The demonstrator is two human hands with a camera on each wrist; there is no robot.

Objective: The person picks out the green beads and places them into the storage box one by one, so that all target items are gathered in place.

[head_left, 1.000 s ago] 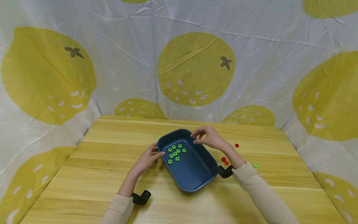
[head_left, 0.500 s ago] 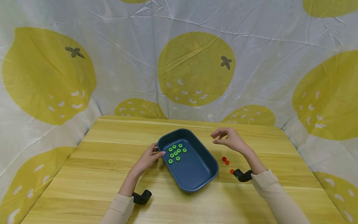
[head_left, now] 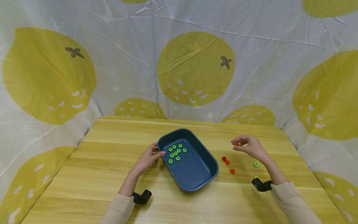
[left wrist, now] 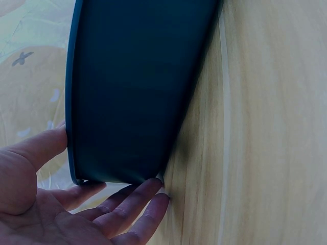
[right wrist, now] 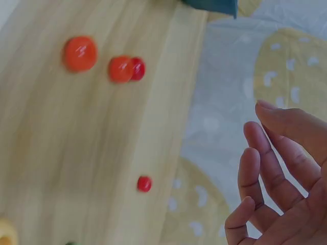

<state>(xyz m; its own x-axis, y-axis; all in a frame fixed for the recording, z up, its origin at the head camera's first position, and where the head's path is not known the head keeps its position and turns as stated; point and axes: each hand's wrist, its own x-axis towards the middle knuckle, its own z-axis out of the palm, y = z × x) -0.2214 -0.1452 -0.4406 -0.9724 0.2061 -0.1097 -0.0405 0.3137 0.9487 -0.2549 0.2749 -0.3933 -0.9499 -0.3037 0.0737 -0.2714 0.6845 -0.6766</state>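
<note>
A dark blue rectangular basin stands at the middle of the table, several green rings lying in its far left part. My left hand grips the basin's left corner, thumb at the rim and fingers against the outer wall in the left wrist view. Right of the basin, my right hand hovers with loosely bent fingers and holds nothing. A small red ring lies below it; in the head view its fingers partly cover that ring. Two touching red and orange rings and a single orange ring are nearer the basin.
One green ring lies on the table by my right wrist. A yellow ring is mostly hidden behind the black wrist camera. A lemon-print cloth hangs behind the wooden table.
My right hand has moved from over the basin's far rim out to the right, above the red ring. The left hand and the basin have stayed in place.
</note>
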